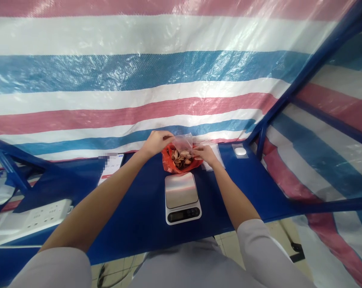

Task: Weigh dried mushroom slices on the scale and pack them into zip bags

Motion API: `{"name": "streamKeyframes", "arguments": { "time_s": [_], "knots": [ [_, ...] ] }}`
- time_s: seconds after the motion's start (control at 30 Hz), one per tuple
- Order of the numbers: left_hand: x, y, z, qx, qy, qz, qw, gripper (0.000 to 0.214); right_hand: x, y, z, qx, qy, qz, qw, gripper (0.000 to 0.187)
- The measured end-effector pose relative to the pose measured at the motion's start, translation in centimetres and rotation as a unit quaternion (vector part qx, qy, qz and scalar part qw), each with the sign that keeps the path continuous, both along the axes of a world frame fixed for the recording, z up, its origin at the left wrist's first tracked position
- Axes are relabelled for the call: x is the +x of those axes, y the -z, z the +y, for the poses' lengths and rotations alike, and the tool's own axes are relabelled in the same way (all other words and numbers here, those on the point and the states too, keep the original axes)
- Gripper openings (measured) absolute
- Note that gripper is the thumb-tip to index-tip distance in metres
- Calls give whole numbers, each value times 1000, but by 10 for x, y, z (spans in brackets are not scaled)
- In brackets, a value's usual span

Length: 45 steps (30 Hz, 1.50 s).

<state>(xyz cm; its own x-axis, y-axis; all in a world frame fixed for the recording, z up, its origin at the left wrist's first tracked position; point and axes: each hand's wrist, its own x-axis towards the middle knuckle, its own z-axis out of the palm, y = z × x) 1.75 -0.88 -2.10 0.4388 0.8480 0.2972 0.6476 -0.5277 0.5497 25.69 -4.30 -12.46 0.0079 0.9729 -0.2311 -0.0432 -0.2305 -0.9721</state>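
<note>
A small clear plastic bag (183,142) is stretched between my hands above an open red plastic bag. My left hand (159,142) pinches its upper left side, fingers closed. On its lower right side, my right hand (205,153) has its fingers pressed together, close to the red bag's rim. The red bag (167,163) stands open on the blue table and holds brown and pale dried slices (182,160), whose exact kind I cannot tell. Directly in front of it sits a white kitchen scale (181,192) with a bare metal plate and a dark display.
White sheets or flat clear bags (213,157) lie right of the red bag. Farther right is a white mouse-shaped object (240,151) on a clear packet. A phone (111,167) and a white power strip (44,216) lie left. Striped sheeting (139,72) hangs behind the blue table (133,216).
</note>
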Motion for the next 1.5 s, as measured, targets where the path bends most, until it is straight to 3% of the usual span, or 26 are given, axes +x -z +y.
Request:
{"name": "streamKeyframes", "arguments": {
  "time_s": [0.4, 0.87, 1.3, 1.5],
  "knots": [
    [3, -2, -3, 1, 31, -24, 999, 30, -6, 1, 0, 5, 13, 32, 999, 11],
    [-9, 3, -2, 14, 12, -37, 999, 30, -18, -1, 1, 48, -55, -32, 997, 14],
    [1, 6, -7, 3, 4, -72, 997, 31, -4, 1, -5, 38, 48, 64, 996, 23],
    [4, 10, -12, -11, 17, -52, 998, 33, 1, 5, -4, 46, 51, 12, 998, 20]
  ]
}}
